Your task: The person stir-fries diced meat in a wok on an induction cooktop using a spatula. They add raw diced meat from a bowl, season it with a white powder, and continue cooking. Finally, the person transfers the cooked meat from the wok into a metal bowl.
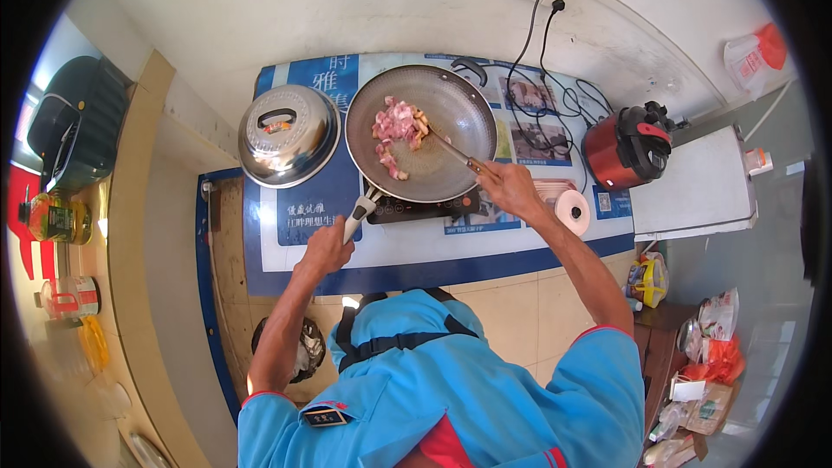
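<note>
A wide frying pan [455,143] stands on a black electric cooktop [422,208], its handle pointing down and left. My left hand [330,248] is closed around the pan's handle. My right hand [510,190] grips a spatula [455,151] by its wooden handle; the spatula's tip is at the meat, and its blade is partly hidden. Pinkish meat pieces [395,122] lie in the left half of the pan, with some yellowish-brown bits at their right side. To the left of the pan, a domed metal lid [286,133] with a black handle rests on the table.
A red electric pressure cooker [617,149] stands at the table's right, with black cables [539,117] running from wall sockets. A pink round lid [572,213] lies near my right forearm. Bottles [62,218] stand on the left ledge. A lined bin [305,351] is below my left forearm.
</note>
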Demonstrator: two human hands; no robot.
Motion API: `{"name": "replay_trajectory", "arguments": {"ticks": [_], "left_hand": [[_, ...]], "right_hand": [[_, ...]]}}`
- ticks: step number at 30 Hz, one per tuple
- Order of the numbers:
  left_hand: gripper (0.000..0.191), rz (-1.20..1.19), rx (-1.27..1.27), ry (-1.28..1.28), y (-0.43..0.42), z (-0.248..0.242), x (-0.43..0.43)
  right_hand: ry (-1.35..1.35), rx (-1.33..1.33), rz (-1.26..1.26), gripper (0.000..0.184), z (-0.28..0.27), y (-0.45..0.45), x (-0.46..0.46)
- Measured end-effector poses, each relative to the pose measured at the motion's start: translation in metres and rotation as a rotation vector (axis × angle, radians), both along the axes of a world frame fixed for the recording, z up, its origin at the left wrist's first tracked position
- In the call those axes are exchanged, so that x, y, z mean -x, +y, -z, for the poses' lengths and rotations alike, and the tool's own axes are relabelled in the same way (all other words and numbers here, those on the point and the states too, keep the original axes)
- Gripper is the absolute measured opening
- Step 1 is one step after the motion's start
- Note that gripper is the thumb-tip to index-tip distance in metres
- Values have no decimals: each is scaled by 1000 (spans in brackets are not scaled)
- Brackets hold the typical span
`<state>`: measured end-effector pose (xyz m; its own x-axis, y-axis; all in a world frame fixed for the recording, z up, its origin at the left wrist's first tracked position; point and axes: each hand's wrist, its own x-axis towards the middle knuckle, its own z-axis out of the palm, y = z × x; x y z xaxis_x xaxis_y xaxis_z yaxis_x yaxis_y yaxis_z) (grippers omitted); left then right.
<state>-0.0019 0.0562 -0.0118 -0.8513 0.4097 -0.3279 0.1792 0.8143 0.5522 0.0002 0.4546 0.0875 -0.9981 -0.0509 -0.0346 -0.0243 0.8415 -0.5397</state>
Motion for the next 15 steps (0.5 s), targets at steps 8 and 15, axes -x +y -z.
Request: {"name": "replay_trajectory", "arguments": {"ticks": [8, 15], "left_hand": [[37, -11, -12, -15, 0, -3, -1], [41, 1, 12, -14, 2, -4, 0]], "right_hand": [[-116, -150, 84, 25, -63, 38, -3], [-508, -49, 174, 33, -109, 76, 28]]}}
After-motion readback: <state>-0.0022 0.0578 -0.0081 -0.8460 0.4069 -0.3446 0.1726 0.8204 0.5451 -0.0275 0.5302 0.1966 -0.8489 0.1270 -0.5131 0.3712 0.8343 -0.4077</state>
